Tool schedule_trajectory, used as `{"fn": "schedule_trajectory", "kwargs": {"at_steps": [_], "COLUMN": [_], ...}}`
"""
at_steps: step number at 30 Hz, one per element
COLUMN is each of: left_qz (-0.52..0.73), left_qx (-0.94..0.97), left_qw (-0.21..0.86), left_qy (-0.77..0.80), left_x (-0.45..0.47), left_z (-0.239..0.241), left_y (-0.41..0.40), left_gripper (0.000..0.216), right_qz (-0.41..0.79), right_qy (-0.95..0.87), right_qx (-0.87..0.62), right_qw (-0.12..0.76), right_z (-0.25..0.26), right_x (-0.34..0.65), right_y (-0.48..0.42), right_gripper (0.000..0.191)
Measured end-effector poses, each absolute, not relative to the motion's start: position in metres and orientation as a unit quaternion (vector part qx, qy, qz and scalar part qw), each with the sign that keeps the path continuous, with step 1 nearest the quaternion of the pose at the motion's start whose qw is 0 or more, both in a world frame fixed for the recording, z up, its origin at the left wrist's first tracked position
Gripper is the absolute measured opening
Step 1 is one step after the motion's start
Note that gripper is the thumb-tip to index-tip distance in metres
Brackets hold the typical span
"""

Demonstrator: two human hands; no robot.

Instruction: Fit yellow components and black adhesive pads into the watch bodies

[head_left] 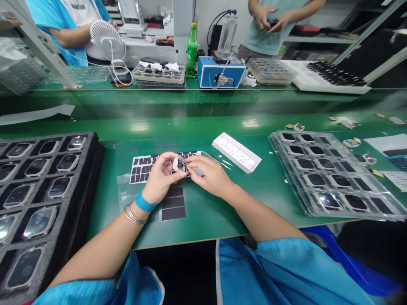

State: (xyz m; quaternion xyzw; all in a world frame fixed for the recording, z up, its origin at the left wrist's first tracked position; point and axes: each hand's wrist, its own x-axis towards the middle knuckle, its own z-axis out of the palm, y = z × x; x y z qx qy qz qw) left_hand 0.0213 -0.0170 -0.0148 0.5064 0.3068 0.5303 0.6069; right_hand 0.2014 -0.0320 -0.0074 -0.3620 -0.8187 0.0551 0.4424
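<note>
My left hand [162, 176] grips a small open smartwatch case [180, 164] with its inner parts showing. My right hand [210, 173] is closed, its thumb and fingertips pinching the right edge of the same case. Any tiny part between those fingertips is too small to make out. Just past the right hand are tweezers [224, 162], their tips pointing right; whether they lie on the table or touch the hand is unclear. Under the hands lies a sheet of black stickers [140, 169], partly covered. Nearer me is a clear sheet with black rectangular strips [173, 202].
A white tray [254, 166] of tiny pieces sits right of the hands. Foam tray [92, 148] with watches stands left; stacked clear trays [305, 203] with watch screens stand right. Behind are a fan [107, 40], green bottle [192, 51], blue machine [219, 72] and two people.
</note>
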Motion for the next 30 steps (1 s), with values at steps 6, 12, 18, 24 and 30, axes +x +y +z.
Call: {"fn": "schedule_trajectory", "kwargs": {"at_steps": [6, 12, 18, 24, 30], "left_qz": [0.529, 0.556, 0.551, 0.519, 0.457], "left_qx": [0.489, 0.523, 0.535, 0.526, 0.422], "left_qw": [0.624, 0.575, 0.565, 0.608, 0.737], "left_qy": [0.304, 0.295, 0.302, 0.289, 0.265], "left_x": [0.02, 0.022, 0.022, 0.02, 0.015], "left_z": [-0.014, -0.017, -0.019, -0.016, -0.009], "left_y": [-0.015, -0.016, -0.017, -0.017, -0.018], "left_gripper": [0.05, 0.053, 0.056, 0.05, 0.051], "right_qz": [0.078, 0.036, 0.022, 0.025, -0.033], "right_qy": [-0.795, -0.829, -0.839, -0.808, -0.747], "right_qx": [-0.399, -0.338, -0.333, -0.357, -0.555], "right_qw": [0.45, 0.444, 0.429, 0.469, 0.365], "right_z": [0.009, -0.005, -0.012, -0.004, 0.016], "right_x": [0.216, 0.199, 0.194, 0.196, 0.268], "right_y": [-0.03, -0.032, -0.034, -0.031, -0.013], "right_gripper": [0.012, 0.014, 0.016, 0.015, 0.011]}}
